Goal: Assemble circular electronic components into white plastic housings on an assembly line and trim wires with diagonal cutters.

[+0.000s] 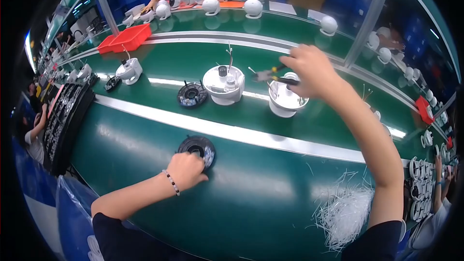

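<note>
At far left, dark trays (65, 116) stacked at the counter's edge, filled with rows of small pale parts, too small to tell apart. Farther back, two red bins (126, 37) side by side beyond the moving belt, contents not visible from here. On the green belt (164, 67), a white round housing (128, 71) with a thin wire standing up, and just beside it a small black disc (112, 83). Toward the middle, another black round disc (192, 94) lying flat, touching nothing, then an open white housing (224, 84) like a bowl, holding a dark cylinder and small white parts, wires rising from it. On the near green counter (251, 188), a black ring-shaped disc (197, 148) lying flat, pale parts visible on its right side; left hand (186, 170) resting at its near edge, fingers curled down onto the rim, grip closed on the disc. To the right, a second open white housing (287, 98) on the belt, with the right hand (313, 70) above it, grip closed around pliers with yellow and black handles (271, 74). Long axis of the pliers nearly level, jaws pointing left toward the middle housing, handles hidden in the palm. At lower right, a loose heap of white cut strips (344, 210) on the counter, and at the far right edge, white round parts in rows (419, 186).
</note>
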`<action>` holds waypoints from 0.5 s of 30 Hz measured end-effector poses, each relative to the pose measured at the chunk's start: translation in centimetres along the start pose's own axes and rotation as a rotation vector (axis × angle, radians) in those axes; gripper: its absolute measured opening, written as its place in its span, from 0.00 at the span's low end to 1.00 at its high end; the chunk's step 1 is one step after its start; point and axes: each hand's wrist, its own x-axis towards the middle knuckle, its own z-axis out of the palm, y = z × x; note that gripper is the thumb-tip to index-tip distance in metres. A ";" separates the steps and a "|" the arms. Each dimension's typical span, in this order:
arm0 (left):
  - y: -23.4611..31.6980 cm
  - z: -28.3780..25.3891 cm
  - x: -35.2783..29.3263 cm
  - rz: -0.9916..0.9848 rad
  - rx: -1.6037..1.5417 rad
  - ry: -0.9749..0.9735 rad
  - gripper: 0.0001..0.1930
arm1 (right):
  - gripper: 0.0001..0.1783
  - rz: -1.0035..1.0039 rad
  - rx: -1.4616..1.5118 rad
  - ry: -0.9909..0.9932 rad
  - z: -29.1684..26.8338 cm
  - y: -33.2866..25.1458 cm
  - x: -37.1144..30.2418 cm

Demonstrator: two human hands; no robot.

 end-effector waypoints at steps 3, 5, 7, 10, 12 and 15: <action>-2.3 -4.1 -2.1 0.063 0.008 -0.164 0.27 | 0.17 0.065 -0.058 -0.084 2.4 -2.9 4.5; -5.0 -7.3 0.5 -0.040 -0.202 -0.075 0.19 | 0.15 0.060 -0.094 -0.123 4.3 -3.6 7.9; -8.6 -8.9 5.2 0.079 -0.304 0.313 0.03 | 0.12 0.030 -0.111 -0.153 5.4 -3.9 9.8; -13.8 -7.9 13.5 0.322 -0.230 0.607 0.13 | 0.12 0.052 -0.101 -0.213 6.9 -4.7 11.4; -16.6 -6.0 17.1 0.318 -0.212 0.577 0.15 | 0.11 0.048 -0.067 -0.260 7.3 -5.2 12.2; -17.7 -4.8 19.9 0.159 -0.217 0.325 0.14 | 0.12 0.044 -0.047 -0.260 7.7 -5.4 12.6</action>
